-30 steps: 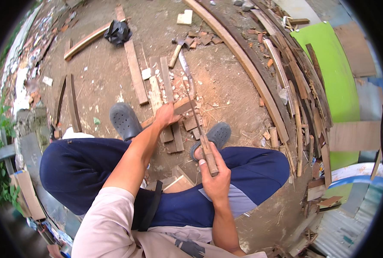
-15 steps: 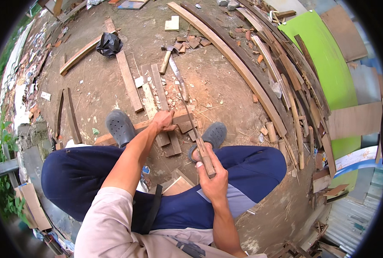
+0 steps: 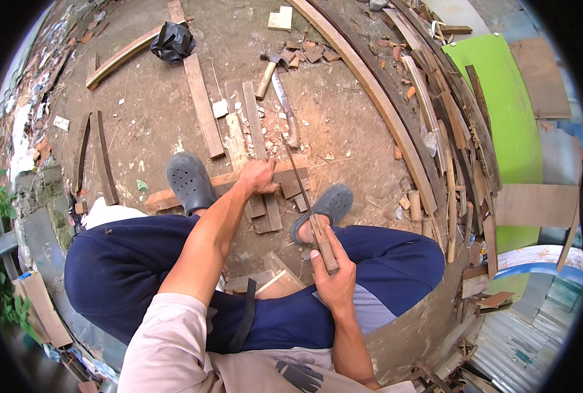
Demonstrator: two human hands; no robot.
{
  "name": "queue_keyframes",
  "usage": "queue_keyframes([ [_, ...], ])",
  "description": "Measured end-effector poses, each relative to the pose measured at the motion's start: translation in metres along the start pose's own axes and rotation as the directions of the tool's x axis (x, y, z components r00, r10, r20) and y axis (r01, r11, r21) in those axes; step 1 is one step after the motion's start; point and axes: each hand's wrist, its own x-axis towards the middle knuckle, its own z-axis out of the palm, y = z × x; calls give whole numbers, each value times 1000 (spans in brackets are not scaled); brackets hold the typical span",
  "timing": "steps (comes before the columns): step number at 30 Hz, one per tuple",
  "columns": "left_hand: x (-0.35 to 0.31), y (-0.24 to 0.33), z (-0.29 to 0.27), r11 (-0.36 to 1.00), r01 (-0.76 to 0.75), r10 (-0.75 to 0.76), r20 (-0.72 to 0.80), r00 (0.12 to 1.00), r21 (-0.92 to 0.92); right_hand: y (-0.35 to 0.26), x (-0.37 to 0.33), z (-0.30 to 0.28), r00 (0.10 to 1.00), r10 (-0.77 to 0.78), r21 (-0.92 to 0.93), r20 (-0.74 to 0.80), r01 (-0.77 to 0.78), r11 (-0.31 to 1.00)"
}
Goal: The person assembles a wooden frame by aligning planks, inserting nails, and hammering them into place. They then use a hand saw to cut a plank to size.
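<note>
My right hand [image 3: 337,278] is closed round the wooden handle of a handsaw [image 3: 324,243], near my right thigh. Its thin dark blade, seen nearly edge-on, points away from me and crosses a wooden plank [image 3: 164,200] close to the plank's right end. My left hand [image 3: 259,177] grips that plank just left of the blade, fingers curled over it and partly hidden. Under the plank, several flat boards [image 3: 238,141] lie lengthwise on the ground. Whether the saw teeth are in the wood cannot be made out.
Beyond the boards lie a hammer [image 3: 265,78] and a machete [image 3: 282,98]. My grey clogs [image 3: 190,183] flank the plank. Long timbers [image 3: 383,105] and a green panel [image 3: 501,98] line the right. A black plastic bag [image 3: 173,42] is at far left; wood offcuts [image 3: 282,285] lie between my legs.
The whole view has shifted a little. Relative to the plank, the saw seems drawn slightly toward me. My left hand keeps its hold on the plank.
</note>
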Motion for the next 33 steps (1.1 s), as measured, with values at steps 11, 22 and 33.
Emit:
queue_keyframes([
  [11,15,-4,-1,999,37,-39,36,999,33,13,-8,-4,985,-145,67,-97,152,986],
  [22,10,14,-10,988,141,-141,1,990,-60,8,-7,-8,997,-71,-61,-22,70,996],
  [33,-1,25,-9,988,145,-147,-51,988,-47,-30,1,18,995,-61,-221,72,76,972],
])
